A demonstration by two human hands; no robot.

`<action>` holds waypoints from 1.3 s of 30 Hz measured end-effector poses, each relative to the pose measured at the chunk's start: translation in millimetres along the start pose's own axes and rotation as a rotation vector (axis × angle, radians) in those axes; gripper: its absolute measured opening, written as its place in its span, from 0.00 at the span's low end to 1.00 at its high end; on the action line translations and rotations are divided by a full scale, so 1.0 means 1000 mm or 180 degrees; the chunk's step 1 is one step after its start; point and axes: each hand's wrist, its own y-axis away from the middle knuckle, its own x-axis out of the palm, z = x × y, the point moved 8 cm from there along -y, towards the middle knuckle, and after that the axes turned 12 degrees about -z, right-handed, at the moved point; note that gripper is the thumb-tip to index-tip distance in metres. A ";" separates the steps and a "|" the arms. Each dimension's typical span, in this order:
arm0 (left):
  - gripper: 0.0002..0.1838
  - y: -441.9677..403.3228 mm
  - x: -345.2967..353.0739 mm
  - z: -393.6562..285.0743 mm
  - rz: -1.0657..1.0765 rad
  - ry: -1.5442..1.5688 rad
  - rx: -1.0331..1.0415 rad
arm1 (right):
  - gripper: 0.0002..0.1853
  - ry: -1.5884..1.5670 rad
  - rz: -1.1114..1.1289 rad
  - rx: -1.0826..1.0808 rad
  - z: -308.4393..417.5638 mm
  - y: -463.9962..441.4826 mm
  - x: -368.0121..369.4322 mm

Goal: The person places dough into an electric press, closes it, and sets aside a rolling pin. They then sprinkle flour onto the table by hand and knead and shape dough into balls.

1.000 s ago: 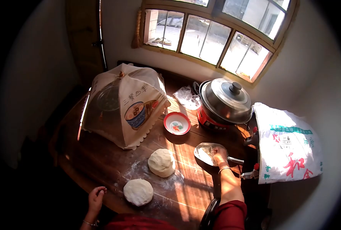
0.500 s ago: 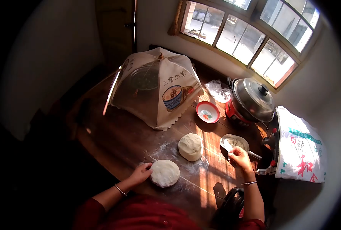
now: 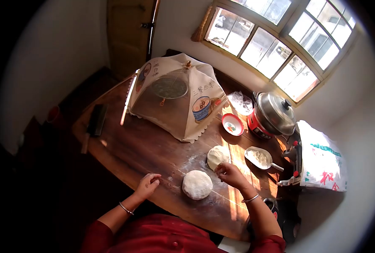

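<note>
Two pale dough balls lie on the floured wooden table [image 3: 132, 143]. The nearer dough ball [image 3: 197, 184] is round and dusted white. Just behind it to the right sits the farther dough ball [image 3: 218, 157], partly hidden by my right hand [image 3: 231, 175]. That hand's fingers are pinched together above the gap between the two; whether they hold anything is too small to tell. My left hand [image 3: 148, 185] hovers left of the nearer ball, fingers apart and holding nothing. A metal scoop with flour [image 3: 259, 157] rests to the right.
A mesh food cover [image 3: 166, 105] stands at the back. Behind the scoop are a red-rimmed bowl [image 3: 232, 124], a plastic bag [image 3: 240, 103] and a lidded pot [image 3: 274, 110]. A white printed sack [image 3: 322, 160] is at right, a cleaver [image 3: 97, 120] at far left.
My right hand has left the scoop and come over beside the dough balls. My left hand touched the nearer ball's edge, then drew away leftward. The camera view has shifted.
</note>
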 end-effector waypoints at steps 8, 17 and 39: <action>0.14 0.037 -0.134 0.031 -0.0835 0.0594 -0.0839 | 0.08 0.0249 0.0135 0.0168 0.012 0.008 0.037; 0.13 0.032 -0.178 0.035 -0.0978 0.0715 -0.0949 | 0.09 0.0130 0.0018 0.0913 -0.012 0.031 0.073; 0.14 -0.012 -0.086 0.012 0.0245 0.0723 -0.0620 | 0.16 0.1613 -0.1548 -0.0386 0.051 0.064 0.091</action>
